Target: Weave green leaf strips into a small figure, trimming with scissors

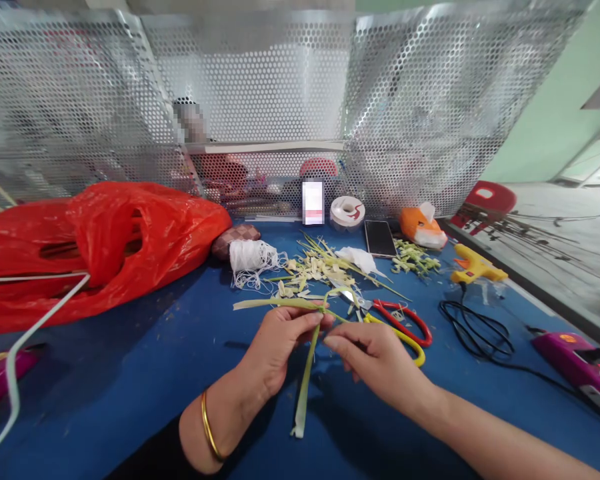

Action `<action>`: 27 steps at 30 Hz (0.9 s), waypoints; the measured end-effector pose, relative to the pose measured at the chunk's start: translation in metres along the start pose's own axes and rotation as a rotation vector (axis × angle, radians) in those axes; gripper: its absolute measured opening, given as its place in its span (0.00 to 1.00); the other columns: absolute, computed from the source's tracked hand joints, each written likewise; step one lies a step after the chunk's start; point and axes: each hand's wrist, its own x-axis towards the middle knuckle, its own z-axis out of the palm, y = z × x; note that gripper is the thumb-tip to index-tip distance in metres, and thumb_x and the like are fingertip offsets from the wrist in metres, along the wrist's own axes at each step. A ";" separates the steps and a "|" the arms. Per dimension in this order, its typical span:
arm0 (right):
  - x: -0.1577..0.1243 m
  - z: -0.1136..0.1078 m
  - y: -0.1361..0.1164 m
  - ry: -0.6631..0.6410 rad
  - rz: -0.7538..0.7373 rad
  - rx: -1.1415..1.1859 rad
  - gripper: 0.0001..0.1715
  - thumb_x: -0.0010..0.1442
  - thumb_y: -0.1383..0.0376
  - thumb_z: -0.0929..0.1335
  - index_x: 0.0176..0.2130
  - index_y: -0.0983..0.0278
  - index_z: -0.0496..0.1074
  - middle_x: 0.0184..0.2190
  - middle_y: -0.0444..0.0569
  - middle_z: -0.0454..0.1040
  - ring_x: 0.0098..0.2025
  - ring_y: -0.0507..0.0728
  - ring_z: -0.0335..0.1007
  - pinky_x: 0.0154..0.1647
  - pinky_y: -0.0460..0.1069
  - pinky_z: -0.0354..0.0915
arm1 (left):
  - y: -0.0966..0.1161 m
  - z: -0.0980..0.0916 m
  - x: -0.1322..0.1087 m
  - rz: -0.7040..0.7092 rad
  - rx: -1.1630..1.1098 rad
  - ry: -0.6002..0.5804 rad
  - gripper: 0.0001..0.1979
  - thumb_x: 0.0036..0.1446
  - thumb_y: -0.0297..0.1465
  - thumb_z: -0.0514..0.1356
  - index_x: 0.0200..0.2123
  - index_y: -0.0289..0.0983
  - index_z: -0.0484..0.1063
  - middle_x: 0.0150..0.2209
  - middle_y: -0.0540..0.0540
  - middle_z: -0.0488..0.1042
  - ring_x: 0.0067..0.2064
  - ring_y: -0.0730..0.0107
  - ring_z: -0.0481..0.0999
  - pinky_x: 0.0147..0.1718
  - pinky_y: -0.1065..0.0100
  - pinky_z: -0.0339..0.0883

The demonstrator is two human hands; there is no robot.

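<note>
My left hand (285,340), with a gold bangle at the wrist, pinches pale green leaf strips (306,387) where they cross at a small knot. One strip end points left, one hangs down toward me, and a thin loop curves up at the right. My right hand (375,357) is closed just right of the knot, its fingers on a narrow strip end that runs into them; its fingertips are partly hidden. Just behind my right hand lie scissors (403,320) with red and yellow handles, their blades partly covered by leaf scraps.
Leaf scraps (325,270) and white string (253,260) lie behind my hands. A red plastic bag (105,247) fills the left. A ribbon roll (347,212), dark phone (380,239), tissue pack (423,227) and yellow glue gun (477,265) stand toward the back and right. Perforated metal panels close the back.
</note>
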 end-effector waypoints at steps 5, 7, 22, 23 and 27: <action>0.004 0.020 0.008 -0.089 0.329 0.294 0.19 0.56 0.53 0.66 0.23 0.63 0.65 0.16 0.39 0.62 0.14 0.47 0.57 0.16 0.44 0.55 | -0.007 0.006 -0.002 -0.012 -0.074 -0.003 0.12 0.42 0.25 0.69 0.34 0.32 0.79 0.28 0.44 0.81 0.30 0.69 0.78 0.32 0.70 0.69; 0.005 0.023 0.009 -0.064 0.335 0.346 0.21 0.55 0.52 0.66 0.20 0.63 0.62 0.14 0.38 0.60 0.14 0.47 0.55 0.16 0.43 0.54 | -0.010 0.007 -0.002 -0.017 -0.070 -0.013 0.11 0.41 0.26 0.69 0.33 0.32 0.79 0.28 0.44 0.81 0.30 0.69 0.78 0.31 0.71 0.68; 0.003 0.017 0.014 -0.122 0.026 -0.006 0.21 0.62 0.64 0.61 0.19 0.62 0.54 0.15 0.38 0.57 0.18 0.48 0.51 0.20 0.45 0.49 | -0.014 0.008 0.000 0.040 -0.096 0.044 0.11 0.37 0.24 0.69 0.30 0.31 0.78 0.24 0.44 0.79 0.29 0.70 0.77 0.35 0.71 0.69; 0.002 0.017 0.013 -0.120 0.001 -0.043 0.21 0.62 0.64 0.61 0.19 0.62 0.55 0.15 0.39 0.58 0.19 0.48 0.52 0.20 0.45 0.50 | -0.014 0.008 0.000 0.036 -0.088 0.040 0.11 0.38 0.24 0.69 0.30 0.30 0.78 0.24 0.44 0.79 0.29 0.70 0.77 0.34 0.71 0.69; -0.006 0.003 0.003 -0.038 -0.242 -0.200 0.18 0.64 0.63 0.63 0.23 0.63 0.65 0.20 0.42 0.67 0.23 0.49 0.60 0.25 0.45 0.56 | -0.008 0.004 0.000 -0.009 -0.042 0.009 0.11 0.40 0.25 0.67 0.33 0.32 0.78 0.26 0.46 0.79 0.25 0.74 0.75 0.29 0.73 0.67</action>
